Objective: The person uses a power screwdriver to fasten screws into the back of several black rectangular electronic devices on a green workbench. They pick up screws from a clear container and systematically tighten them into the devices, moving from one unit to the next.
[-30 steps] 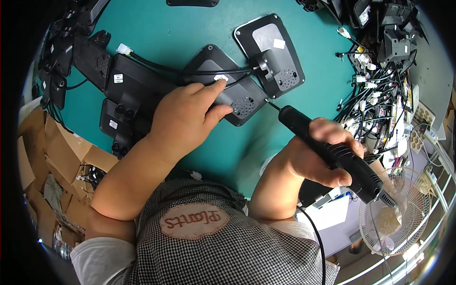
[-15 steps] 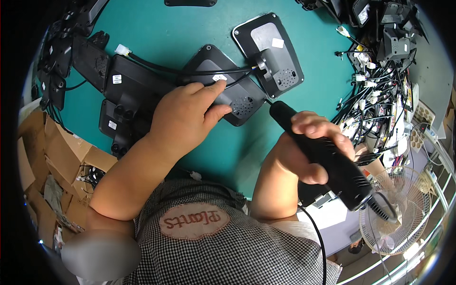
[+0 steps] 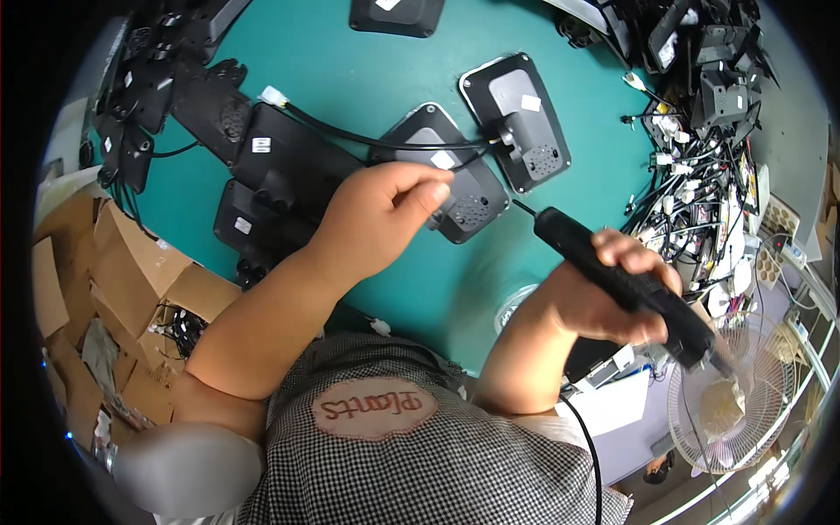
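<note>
My right hand (image 3: 612,289) is wrapped round a black electric screwdriver (image 3: 573,241). Its thin bit points at the lower right corner of a black plastic housing (image 3: 488,185), with a slight gap showing. Over the left side of that housing is my left hand (image 3: 372,214), thumb and forefinger pressed together; whatever they may pinch is hidden. A black cable (image 3: 350,134) with a white connector (image 3: 273,95) runs across the housing to a stand joint (image 3: 512,138) on a second black housing (image 3: 544,96), which lies against the first at its upper right.
More black housings (image 3: 289,162) are stacked at the left, and another (image 3: 398,16) lies at the far edge. Cables with white connectors (image 3: 687,166) heap up on the right. A clear round container (image 3: 514,304) stands by my right forearm. A fan (image 3: 731,394) and cardboard boxes (image 3: 131,262) flank me.
The screwdriver has drawn back from the housing's corner, its bit coming away. My left thumb and forefinger, apart before, have closed together. The whole view has shifted slightly.
</note>
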Tool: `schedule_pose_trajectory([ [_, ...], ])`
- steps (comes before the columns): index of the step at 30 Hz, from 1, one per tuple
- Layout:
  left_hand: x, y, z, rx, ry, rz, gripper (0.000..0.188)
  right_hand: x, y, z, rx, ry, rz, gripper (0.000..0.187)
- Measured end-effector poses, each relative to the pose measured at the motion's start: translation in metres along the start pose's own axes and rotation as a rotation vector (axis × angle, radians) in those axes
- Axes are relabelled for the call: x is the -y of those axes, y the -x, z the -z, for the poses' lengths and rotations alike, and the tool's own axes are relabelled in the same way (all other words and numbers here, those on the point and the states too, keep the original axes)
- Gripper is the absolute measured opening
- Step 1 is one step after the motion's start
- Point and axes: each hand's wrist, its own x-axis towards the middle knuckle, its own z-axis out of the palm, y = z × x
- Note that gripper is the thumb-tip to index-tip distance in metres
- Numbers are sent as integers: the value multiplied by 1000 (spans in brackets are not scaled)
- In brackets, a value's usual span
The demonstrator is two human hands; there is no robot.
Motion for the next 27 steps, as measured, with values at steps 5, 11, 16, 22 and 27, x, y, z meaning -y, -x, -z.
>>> schedule_pose_trajectory([
  [5,-13,5,15,240,872,324,58,31,-13,-54,66,-247,-100,73],
  [11,-23,14,22,361,1048,255,64,28,-14,-68,114,-339,-174,73],
  [16,-23,18,23,440,866,174,64,19,-9,-70,97,-355,-166,75],
  [22,-12,20,17,366,772,185,36,19,-6,-67,85,-359,-176,73],
  [27,-3,16,13,330,722,325,18,26,-9,-61,59,-357,-190,74],
])
